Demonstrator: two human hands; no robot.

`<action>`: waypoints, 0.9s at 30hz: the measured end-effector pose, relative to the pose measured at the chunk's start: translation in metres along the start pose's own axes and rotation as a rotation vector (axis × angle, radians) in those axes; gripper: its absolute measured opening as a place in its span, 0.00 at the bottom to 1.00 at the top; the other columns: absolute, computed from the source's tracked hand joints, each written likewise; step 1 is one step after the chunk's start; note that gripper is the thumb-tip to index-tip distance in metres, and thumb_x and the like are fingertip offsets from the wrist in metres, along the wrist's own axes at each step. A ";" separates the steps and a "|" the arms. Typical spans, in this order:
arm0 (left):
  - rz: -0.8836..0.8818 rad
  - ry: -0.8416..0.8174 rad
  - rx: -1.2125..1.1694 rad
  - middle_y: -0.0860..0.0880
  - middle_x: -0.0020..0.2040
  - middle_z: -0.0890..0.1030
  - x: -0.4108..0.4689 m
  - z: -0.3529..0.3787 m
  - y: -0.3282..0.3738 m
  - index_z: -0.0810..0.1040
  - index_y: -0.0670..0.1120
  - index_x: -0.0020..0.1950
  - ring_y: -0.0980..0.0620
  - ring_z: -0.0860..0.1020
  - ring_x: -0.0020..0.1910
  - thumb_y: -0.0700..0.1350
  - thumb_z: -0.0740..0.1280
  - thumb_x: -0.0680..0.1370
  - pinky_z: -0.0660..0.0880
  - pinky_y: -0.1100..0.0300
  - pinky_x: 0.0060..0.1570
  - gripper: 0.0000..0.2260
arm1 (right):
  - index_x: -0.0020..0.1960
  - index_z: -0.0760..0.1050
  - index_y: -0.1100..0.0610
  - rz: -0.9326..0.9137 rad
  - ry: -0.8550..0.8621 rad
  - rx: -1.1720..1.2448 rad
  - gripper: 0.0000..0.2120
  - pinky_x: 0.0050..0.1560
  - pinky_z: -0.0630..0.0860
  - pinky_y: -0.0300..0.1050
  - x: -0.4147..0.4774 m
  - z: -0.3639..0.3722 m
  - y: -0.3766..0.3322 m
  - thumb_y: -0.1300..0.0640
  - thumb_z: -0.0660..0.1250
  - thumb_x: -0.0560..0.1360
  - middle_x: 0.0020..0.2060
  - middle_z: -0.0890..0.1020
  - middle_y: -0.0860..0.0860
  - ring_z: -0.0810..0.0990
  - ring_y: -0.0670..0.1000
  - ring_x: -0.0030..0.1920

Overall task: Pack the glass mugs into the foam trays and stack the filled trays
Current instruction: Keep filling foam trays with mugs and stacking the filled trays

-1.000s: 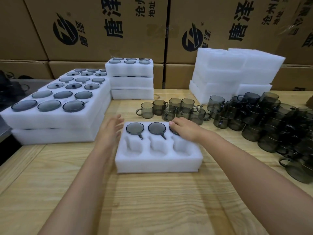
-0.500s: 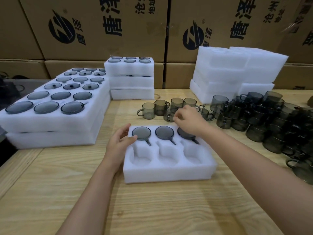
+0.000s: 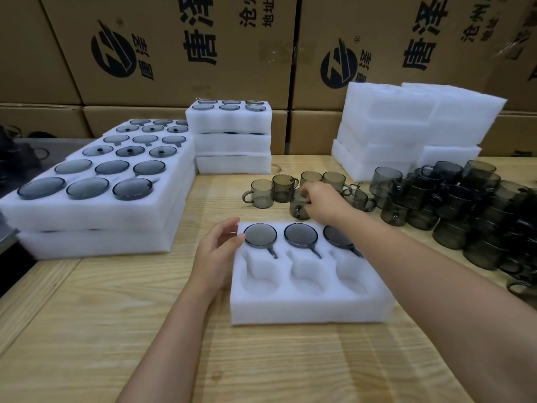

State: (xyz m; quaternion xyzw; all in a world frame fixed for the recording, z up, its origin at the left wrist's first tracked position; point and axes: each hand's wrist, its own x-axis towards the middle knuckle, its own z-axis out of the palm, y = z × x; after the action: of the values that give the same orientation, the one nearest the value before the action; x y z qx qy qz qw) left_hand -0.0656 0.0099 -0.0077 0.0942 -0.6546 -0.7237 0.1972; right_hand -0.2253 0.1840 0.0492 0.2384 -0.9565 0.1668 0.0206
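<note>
A white foam tray (image 3: pixel 308 311) lies in front of me on the wooden table. Its far row holds three smoky glass mugs (image 3: pixel 300 235); the near three pockets are bare. My left hand (image 3: pixel 219 247) rests against the tray's left edge, thumb touching the top by the first mug. My right hand (image 3: pixel 322 200) reaches past the tray and pinches the rim of a loose mug (image 3: pixel 299 206) standing just behind it. More loose mugs (image 3: pixel 263 193) stand in a row behind that one.
A large crowd of loose mugs (image 3: pixel 453 205) fills the right side. Filled tray stacks (image 3: pixel 96 205) sit at left, a smaller filled stack (image 3: pixel 232 141) at centre back, bare foam trays (image 3: pixel 406 126) at back right. Cardboard boxes (image 3: pixel 180 48) wall the rear.
My right hand has left the third mug in the tray and moved back to a loose mug behind it. My left hand moved from beside the tray to its left edge.
</note>
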 end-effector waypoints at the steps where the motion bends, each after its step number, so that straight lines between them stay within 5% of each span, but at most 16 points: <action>1: 0.004 0.009 0.005 0.52 0.51 0.79 0.000 -0.001 0.000 0.77 0.45 0.60 0.56 0.77 0.51 0.34 0.65 0.77 0.73 0.68 0.47 0.13 | 0.59 0.75 0.60 0.004 -0.006 -0.028 0.16 0.55 0.75 0.50 0.000 0.000 0.000 0.69 0.60 0.73 0.56 0.78 0.57 0.76 0.57 0.55; 7: 0.018 0.029 0.023 0.52 0.53 0.79 -0.001 -0.001 -0.001 0.77 0.46 0.59 0.56 0.77 0.52 0.35 0.65 0.77 0.73 0.67 0.48 0.12 | 0.54 0.81 0.59 0.060 0.022 -0.029 0.11 0.55 0.76 0.49 -0.009 -0.006 -0.006 0.66 0.62 0.75 0.53 0.80 0.58 0.78 0.58 0.53; 16: 0.058 0.055 -0.079 0.47 0.52 0.80 -0.003 -0.006 0.005 0.75 0.42 0.61 0.49 0.77 0.52 0.34 0.65 0.75 0.74 0.62 0.47 0.14 | 0.50 0.80 0.57 0.021 0.432 0.320 0.06 0.43 0.64 0.40 -0.086 -0.015 -0.048 0.61 0.65 0.75 0.45 0.72 0.49 0.72 0.50 0.46; 21: 0.349 -0.042 0.237 0.51 0.60 0.78 -0.018 0.003 0.012 0.72 0.49 0.65 0.58 0.75 0.61 0.54 0.71 0.66 0.68 0.66 0.59 0.29 | 0.50 0.80 0.61 -0.055 0.560 0.395 0.06 0.52 0.66 0.44 -0.121 0.005 -0.072 0.64 0.66 0.75 0.47 0.77 0.55 0.72 0.56 0.52; 24: 0.485 -0.132 0.360 0.54 0.63 0.77 -0.020 0.009 0.018 0.71 0.49 0.68 0.61 0.73 0.64 0.54 0.73 0.66 0.65 0.72 0.59 0.32 | 0.47 0.80 0.62 -0.102 0.619 0.404 0.05 0.51 0.66 0.44 -0.130 0.016 -0.079 0.65 0.67 0.73 0.45 0.78 0.56 0.71 0.56 0.49; 27: 0.445 -0.177 0.347 0.56 0.61 0.78 -0.018 0.009 0.022 0.73 0.54 0.65 0.59 0.75 0.62 0.51 0.75 0.64 0.69 0.61 0.63 0.29 | 0.46 0.80 0.61 -0.185 0.599 0.493 0.04 0.51 0.68 0.46 -0.137 0.023 -0.082 0.65 0.68 0.72 0.45 0.77 0.54 0.70 0.52 0.48</action>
State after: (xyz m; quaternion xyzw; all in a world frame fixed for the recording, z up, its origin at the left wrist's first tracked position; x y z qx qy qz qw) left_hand -0.0493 0.0237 0.0126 -0.0828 -0.7877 -0.5454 0.2741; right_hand -0.0654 0.1698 0.0367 0.2620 -0.8141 0.4508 0.2558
